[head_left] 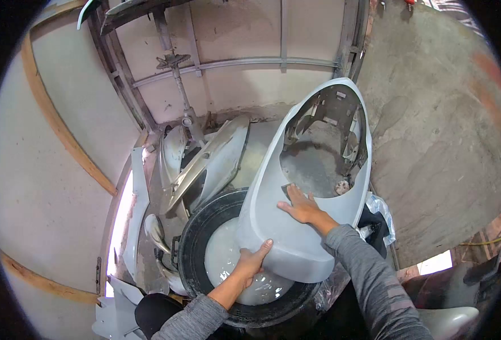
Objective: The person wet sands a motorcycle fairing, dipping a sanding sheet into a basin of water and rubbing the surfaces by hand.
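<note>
Grey long sleeves [359,266]: nearest.
Left hand [250,265]: fingers gripping the edge of a light-grey curved plastic panel [301,243].
Right hand [302,208]: fingers spread flat over a small dark pad [285,190] on it.
Panel: tilted above a round black tub [192,255] of cloudy water [219,249].
Progress: surface work seems underway; finished share unclear.

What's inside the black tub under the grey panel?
Cloudy whitish liquid shows in the black tub. The grey panel and left hand cover part of it; anything under them or submerged can't be seen.

Loose panels [226,160] beside a metal pole [180,92], near the wall [239,88].
</note>
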Available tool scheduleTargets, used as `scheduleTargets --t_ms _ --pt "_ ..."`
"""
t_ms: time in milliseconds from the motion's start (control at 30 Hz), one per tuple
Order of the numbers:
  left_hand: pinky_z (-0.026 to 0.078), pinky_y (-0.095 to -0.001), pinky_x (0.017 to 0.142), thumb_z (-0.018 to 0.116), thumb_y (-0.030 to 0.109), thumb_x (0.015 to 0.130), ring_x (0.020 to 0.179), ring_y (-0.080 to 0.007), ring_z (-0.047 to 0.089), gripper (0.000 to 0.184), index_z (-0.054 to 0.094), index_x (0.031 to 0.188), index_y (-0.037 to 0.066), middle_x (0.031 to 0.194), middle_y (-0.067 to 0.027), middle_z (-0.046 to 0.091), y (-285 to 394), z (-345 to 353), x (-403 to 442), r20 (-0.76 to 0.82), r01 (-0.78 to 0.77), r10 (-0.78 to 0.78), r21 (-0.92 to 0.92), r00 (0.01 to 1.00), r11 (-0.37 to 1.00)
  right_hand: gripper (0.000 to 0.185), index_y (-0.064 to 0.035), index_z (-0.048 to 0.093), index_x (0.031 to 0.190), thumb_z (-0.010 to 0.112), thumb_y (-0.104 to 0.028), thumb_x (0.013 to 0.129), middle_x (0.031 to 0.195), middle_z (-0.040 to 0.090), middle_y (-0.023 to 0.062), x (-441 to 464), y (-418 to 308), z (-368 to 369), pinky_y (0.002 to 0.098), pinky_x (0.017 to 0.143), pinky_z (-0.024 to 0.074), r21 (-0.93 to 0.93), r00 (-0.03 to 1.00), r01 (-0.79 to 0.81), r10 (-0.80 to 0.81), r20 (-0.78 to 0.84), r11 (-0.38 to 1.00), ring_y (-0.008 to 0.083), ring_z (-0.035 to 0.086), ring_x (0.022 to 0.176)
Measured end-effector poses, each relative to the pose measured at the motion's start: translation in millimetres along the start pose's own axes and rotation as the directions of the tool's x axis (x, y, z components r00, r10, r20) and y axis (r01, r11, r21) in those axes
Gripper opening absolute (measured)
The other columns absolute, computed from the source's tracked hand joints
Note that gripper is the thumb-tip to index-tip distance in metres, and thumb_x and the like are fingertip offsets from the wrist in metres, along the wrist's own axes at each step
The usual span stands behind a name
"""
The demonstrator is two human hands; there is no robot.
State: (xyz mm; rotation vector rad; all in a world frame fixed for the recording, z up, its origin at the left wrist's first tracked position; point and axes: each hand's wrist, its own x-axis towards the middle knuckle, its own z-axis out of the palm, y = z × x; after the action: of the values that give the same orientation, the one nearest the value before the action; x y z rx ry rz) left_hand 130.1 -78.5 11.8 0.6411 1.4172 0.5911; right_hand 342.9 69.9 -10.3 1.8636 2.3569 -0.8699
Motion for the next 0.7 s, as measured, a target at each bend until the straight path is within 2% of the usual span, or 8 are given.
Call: scheduleTargets --t_ms 67,133,200,400,467,533,600,700 --pt "0.053 -0.0441 0.085 0.076 0.061 0.083 0.121 -0.0357 0.055 0.116 0.018 0.146 -0.016 0.139 -0.0272 0.047 -2 1 -1 -0.012 -0.009 0.008 -0.01 1.0 1.0 0.101 0.0023 0.01 0.159 0.033 -0.073 0.096 0.168 0.001 0.0197 6 -12 21 0.0565 0.123 0.009 -0.061 0.998 -0.051 0.049 -0.031 0.997 0.0313 0.005 0.156" --pt "0.053 -0.0446 0.085 0.075 0.061 0.083 0.122 -0.0358 0.054 0.115 0.017 0.146 -0.016 0.14 -0.0275 0.046 -6 0 -1 -0.018 -0.009 0.009 -0.011 1.0 1.0 0.1 0.002 0.009 0.159 0.032 -0.072 0.097 0.168 0.003 0.0197 -20 -46 28 0.0567 0.122 0.009 0.077 0.939 0.342 -0.345 0.02 0.936 0.0299 0.005 0.156" --pt "0.053 -0.0459 0.088 0.075 0.059 0.084 0.124 -0.0368 0.054 0.116 0.014 0.147 -0.017 0.141 -0.0287 0.044 -9 -3 2 0.014 -0.029 0.029 -0.029 0.999 0.999 0.097 0.0015 0.008 0.159 0.03 -0.07 0.098 0.168 0.004 0.0211 -37 -52 23 0.0571 0.122 0.0076 0.187 0.88 0.451 -0.47 0.07 0.872 0.0312 0.005 0.156" --pt "0.052 -0.0479 0.093 0.074 0.061 0.085 0.126 -0.0391 0.052 0.117 0.014 0.145 -0.019 0.142 -0.0314 0.041 -4 -4 1 0.009 0.006 -0.006 -0.023 1.0 1.0 0.09 -0.0053 0.009 0.161 0.03 -0.068 0.099 0.169 0.005 0.0159 -3 6 9 0.0574 0.122 0.0057 -0.015 0.998 -0.045 0.046 0.037 0.999 0.0297 0.006 0.156" --pt "0.053 -0.0471 0.092 0.075 0.061 0.084 0.127 -0.0396 0.051 0.116 0.017 0.144 -0.02 0.142 -0.0318 0.041 -3 -4 0 0.041 0.003 -0.001 -0.038 0.999 0.999 0.093 -0.0036 0.011 0.161 0.031 -0.07 0.098 0.169 0.007 0.0174 -28 -31 15 0.0575 0.122 0.0061 0.043 0.996 0.075 -0.077 0.044 0.996 0.0303 0.007 0.156" --pt "0.053 -0.0468 0.092 0.075 0.06 0.084 0.127 -0.0394 0.051 0.116 0.017 0.144 -0.02 0.143 -0.0318 0.041 -5 -4 0 0.037 0.012 -0.01 -0.048 0.999 0.999 0.095 -0.0027 0.013 0.16 0.031 -0.071 0.097 0.168 0.01 0.018 -55 -53 15 0.0575 0.122 0.0069 0.233 0.874 0.439 -0.473 0.113 0.868 0.0302 0.008 0.156" --pt "0.053 -0.0465 0.092 0.076 0.06 0.083 0.127 -0.0392 0.051 0.116 0.017 0.144 -0.02 0.143 -0.0318 0.04 -9 -3 0 0.032 0.018 -0.016 -0.062 0.999 0.998 0.095 -0.0028 0.013 0.16 0.029 -0.072 0.097 0.168 0.01 0.018 -40 -21 10 0.0569 0.123 0.0057 0.149 0.87 0.447 -0.467 0.158 0.882 0.0299 0.008 0.156" --pt "0.051 -0.0479 0.096 0.077 0.056 0.084 0.128 -0.039 0.05 0.114 0.016 0.144 -0.018 0.144 -0.031 0.039 -6 -4 -1 0.023 -0.038 0.039 -0.03 0.999 0.999 0.094 -0.0031 0.01 0.161 0.035 -0.068 0.098 0.169 0.005 0.0175 -13 21 -7 0.0578 0.122 0.0027 0.078 0.996 -0.068 0.063 0.059 0.995 0.0296 0.006 0.156"
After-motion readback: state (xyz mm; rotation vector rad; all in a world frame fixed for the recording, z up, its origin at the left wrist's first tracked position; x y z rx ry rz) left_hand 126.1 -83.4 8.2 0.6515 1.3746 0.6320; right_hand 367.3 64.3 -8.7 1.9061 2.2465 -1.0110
